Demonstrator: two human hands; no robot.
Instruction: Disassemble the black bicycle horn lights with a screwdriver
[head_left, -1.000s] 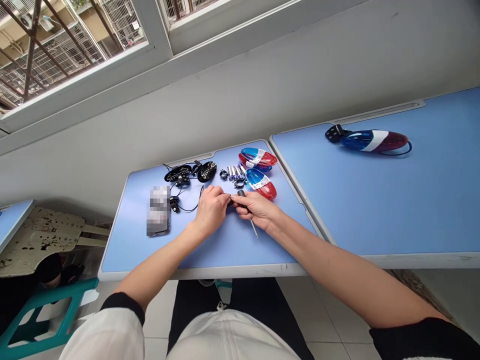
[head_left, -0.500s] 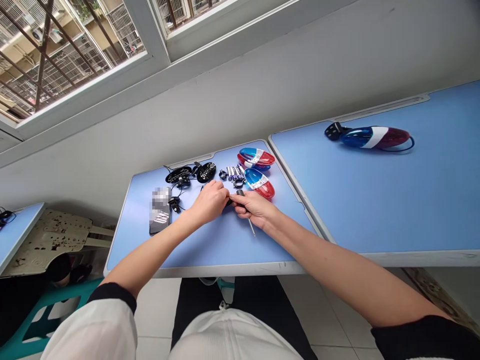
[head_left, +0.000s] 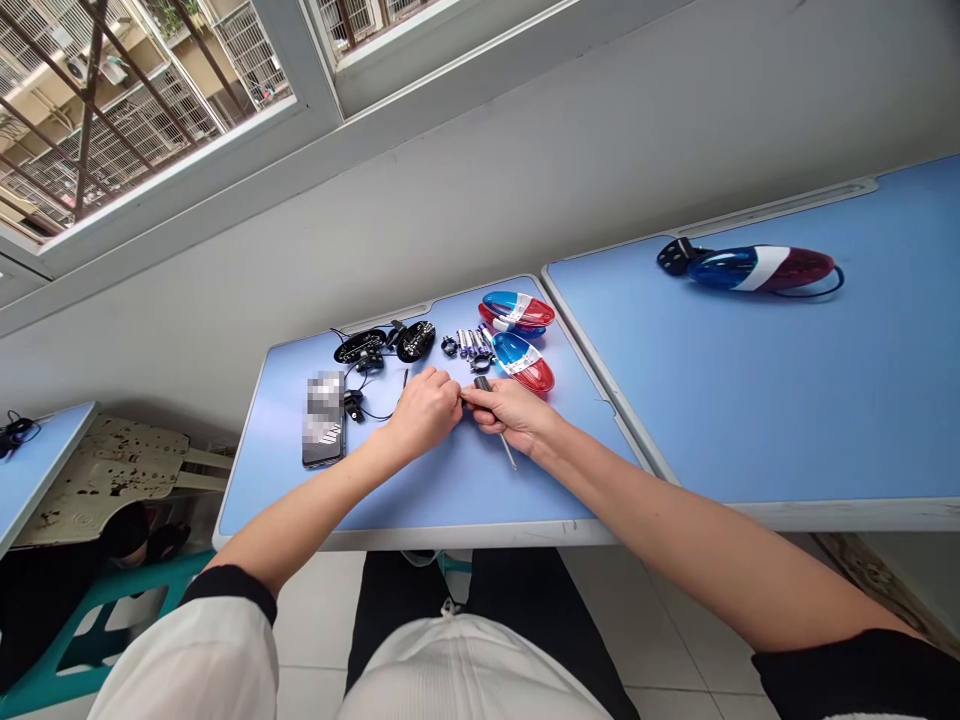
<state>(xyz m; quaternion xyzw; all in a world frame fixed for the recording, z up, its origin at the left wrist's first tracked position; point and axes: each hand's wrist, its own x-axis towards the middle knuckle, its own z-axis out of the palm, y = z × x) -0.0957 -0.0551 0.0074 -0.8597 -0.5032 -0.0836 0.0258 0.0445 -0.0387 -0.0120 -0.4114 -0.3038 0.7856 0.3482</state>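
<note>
My right hand (head_left: 514,412) is closed around a screwdriver (head_left: 509,453), its dark handle in the palm and its shaft pointing down toward me. Fingers curled, my left hand (head_left: 427,408) meets the right fingertips over the blue table (head_left: 420,495). It grips a small dark part that is mostly hidden, with a black cable running near it. Just beyond the hands lie several batteries (head_left: 472,344), a black ring clamp (head_left: 481,364) and blue-and-red light covers (head_left: 523,362). Black oval housings (head_left: 415,342) with wires rest farther left.
A phone (head_left: 323,455) lies at the left of the table, beside a black clip-like part (head_left: 354,405). On the right-hand table (head_left: 750,400) sits an assembled blue-and-red light (head_left: 765,268) with a cable. A teal stool (head_left: 97,640) stands at lower left.
My left hand has turned slightly and drawn closer to the right fingertips, covering more of the dark part. The view has shifted a little; the screwdriver stays in my right hand.
</note>
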